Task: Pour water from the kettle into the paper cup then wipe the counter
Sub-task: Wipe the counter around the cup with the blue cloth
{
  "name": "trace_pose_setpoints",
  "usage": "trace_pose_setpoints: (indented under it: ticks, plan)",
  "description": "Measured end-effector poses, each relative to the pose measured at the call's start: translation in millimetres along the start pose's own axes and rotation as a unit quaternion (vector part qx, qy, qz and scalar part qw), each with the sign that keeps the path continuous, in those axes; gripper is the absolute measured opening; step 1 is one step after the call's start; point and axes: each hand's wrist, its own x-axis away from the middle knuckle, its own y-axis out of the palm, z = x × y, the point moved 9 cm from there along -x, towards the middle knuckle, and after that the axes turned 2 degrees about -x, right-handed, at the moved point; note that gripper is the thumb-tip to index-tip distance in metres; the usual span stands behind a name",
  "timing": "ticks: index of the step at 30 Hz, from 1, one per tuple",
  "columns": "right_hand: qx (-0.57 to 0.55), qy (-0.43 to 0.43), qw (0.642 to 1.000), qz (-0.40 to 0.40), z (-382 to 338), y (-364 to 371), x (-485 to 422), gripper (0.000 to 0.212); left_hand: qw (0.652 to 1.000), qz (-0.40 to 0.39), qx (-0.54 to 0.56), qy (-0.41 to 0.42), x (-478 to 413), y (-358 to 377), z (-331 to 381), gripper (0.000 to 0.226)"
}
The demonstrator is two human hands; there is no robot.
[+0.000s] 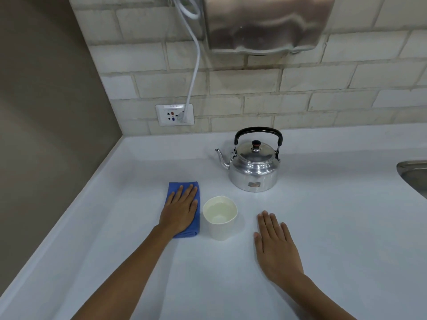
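Left hand (180, 211) flat on soft blue cloth (183, 210) just beside filled, easily tipped paper cup (220, 217); right hand (276, 245) spread empty on tabletop (335, 227); likely weighty kettle (254, 162) best lifted by handle.

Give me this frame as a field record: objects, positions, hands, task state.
kettle: shiny metal kettle with black handle, upright, lid on, spout pointing left
cup: white paper cup, upright, holds water, in front of kettle
cloth: folded blue cloth, left of cup
left hand: flat on cloth
right hand: flat on white counter, empty
sink: metal rim at right edge
task state: water in cup; hand on cloth for wiping
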Motion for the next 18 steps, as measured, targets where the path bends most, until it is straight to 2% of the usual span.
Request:
trace_pose_setpoints:
  ticks: [8,18]
  plan:
    - [-0.01,-0.004,1.0,0.005,-2.1,-3.0,1.4,0.054,1.0,-0.013,-0.009,0.001,-69.2,2.4,0.5,0.051]
    - [-0.01,-0.003,1.0,0.003,-4.7,-6.6,3.0,0.054,0.999,-0.029,0.012,-0.007,-112.4,7.0,-7.3,0.051]
